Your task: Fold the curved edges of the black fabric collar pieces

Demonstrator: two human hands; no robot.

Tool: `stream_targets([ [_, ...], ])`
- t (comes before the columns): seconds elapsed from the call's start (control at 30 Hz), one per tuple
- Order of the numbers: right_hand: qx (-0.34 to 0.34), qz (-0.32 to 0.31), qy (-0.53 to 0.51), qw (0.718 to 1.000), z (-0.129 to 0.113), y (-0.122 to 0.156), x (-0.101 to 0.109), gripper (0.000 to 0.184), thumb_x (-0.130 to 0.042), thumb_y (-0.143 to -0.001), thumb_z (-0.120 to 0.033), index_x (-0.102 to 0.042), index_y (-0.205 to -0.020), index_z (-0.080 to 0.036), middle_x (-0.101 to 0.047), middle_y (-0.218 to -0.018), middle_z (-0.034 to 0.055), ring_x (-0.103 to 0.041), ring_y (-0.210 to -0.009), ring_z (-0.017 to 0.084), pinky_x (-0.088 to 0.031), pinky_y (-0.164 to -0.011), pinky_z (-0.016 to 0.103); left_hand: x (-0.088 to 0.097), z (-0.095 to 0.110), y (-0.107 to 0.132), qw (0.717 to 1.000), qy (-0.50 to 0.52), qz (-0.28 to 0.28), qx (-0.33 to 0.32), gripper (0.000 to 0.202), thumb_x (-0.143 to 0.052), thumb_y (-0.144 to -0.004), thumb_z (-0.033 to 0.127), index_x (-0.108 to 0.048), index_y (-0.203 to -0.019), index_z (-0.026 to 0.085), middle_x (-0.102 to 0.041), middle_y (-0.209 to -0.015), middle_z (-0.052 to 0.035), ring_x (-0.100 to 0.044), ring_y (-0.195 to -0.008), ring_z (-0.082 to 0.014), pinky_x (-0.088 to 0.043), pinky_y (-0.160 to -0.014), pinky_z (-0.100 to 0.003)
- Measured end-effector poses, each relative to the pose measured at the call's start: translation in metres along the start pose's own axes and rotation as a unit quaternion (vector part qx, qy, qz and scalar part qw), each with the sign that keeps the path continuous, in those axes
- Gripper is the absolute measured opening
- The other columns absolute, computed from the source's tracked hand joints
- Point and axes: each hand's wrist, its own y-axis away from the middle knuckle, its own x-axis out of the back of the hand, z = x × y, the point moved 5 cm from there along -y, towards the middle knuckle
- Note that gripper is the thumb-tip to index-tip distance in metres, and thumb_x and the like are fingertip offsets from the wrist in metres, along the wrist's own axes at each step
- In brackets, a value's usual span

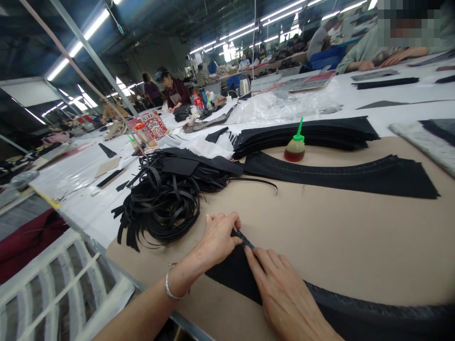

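My left hand [217, 237], with a silver bracelet at the wrist, pinches the end of a narrow black strip [245, 239] on a curved black fabric piece [231, 272]. That piece lies on the brown paper-covered table [337, 237] near its front edge. My right hand [280, 293] lies flat on the same piece, fingers together, fingertips pressing the strip just right of my left hand. A tangled heap of black strips [159, 203] sits just left of my left hand.
A small glue bottle with a green nozzle [295, 148] stands behind, between stacks of curved black pieces [341, 175]. Clear plastic sheeting [284, 106] lies further back. Other people work at the far tables; a person's sleeve [359, 52] rests at the top right.
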Motion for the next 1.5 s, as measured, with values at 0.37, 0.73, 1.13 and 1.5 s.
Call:
stream_targets([
  [0.37,-0.023,0.003,0.021,0.999,-0.003,0.0,-0.009,0.057,-0.051,-0.065,-0.004,-0.06,-0.121,-0.007,-0.059,-0.094,0.0082,-0.052,-0.082,0.023,-0.052,-0.071,0.037,0.005,-0.016,-0.005,0.997,0.071,0.015,-0.013,0.015,-0.06,-0.074,0.009,-0.058,-0.083,0.021,-0.062,-0.075,0.0044,-0.057,-0.076,-0.0142,-0.039,-0.07,-0.026],
  [0.73,-0.013,0.001,0.027,1.0,-0.002,-0.003,-0.012,0.057,-0.053,-0.063,-0.006,-0.061,-0.12,-0.007,-0.06,-0.093,0.0084,-0.051,-0.081,0.023,-0.05,-0.068,0.036,0.003,-0.019,-0.006,0.998,0.061,0.013,-0.003,0.017,-0.059,-0.073,0.007,-0.059,-0.083,0.021,-0.062,-0.074,0.0048,-0.056,-0.072,-0.0138,-0.038,-0.067,-0.026],
  [1.13,-0.013,0.019,0.036,0.999,-0.006,-0.007,-0.008,0.053,-0.054,-0.063,-0.009,-0.063,-0.115,-0.006,-0.061,-0.092,0.0082,-0.05,-0.08,0.023,-0.045,-0.068,0.038,-0.003,-0.02,0.015,0.985,0.086,0.112,-0.102,0.012,-0.051,-0.087,0.01,-0.058,-0.084,0.02,-0.062,-0.092,-0.003,-0.056,-0.092,-0.0179,-0.042,-0.084,-0.031],
  [1.5,-0.027,0.004,0.032,0.999,-0.005,-0.006,-0.01,0.05,-0.054,-0.068,-0.006,-0.06,-0.117,-0.012,-0.062,-0.095,0.0073,-0.051,-0.083,0.023,-0.04,-0.071,0.04,-0.007,-0.027,0.037,0.978,-0.042,0.084,-0.187,0.033,-0.042,-0.092,0.009,-0.064,-0.111,0.024,-0.065,-0.109,-0.0049,-0.051,-0.108,-0.0216,-0.034,-0.095,-0.04],
])
